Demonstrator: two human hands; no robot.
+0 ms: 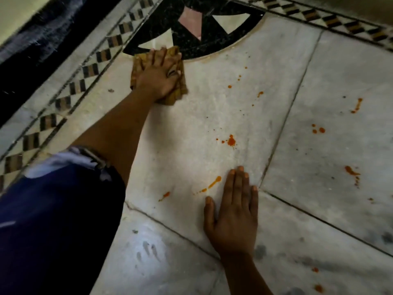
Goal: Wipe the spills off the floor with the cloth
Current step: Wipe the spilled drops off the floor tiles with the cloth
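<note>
The left hand (pixel 158 76) is pressing the cloth (pixel 180 88) flat on the floor (pixel 191 116), far out at the edge of the black inlay (pixel 212 39); its fingers (pixel 161 55) are lying straight and slightly spread over the folded yellow-brown cloth, though the thumb side seems to be tucking into a fold and I cannot tell how firmly it is gripping. The right hand (pixel 232 211) is resting palm-down on the marble, fingers pressed close together and straight, holding nothing, propping the person up.

What matters is where the spills are lying from the cloth: nearly all of the orange marks are sitting to its right and back toward the person. The fine drops (pixel 239 78) are nearest, just right of the cloth; the bigger blot (pixel 231 141) is lying midway between the 2 hands; the streak (pixel 213 183) is almost touching the right hand's fingertips, its long axis slanting up and right. More splashes (pixel 357 105) are lying well apart on the next slab, far right. To my eye the wiping is barely started, and the cloth hand would be sweeping right and back, the propping hand needing to shift before that near streak can be reached
</note>
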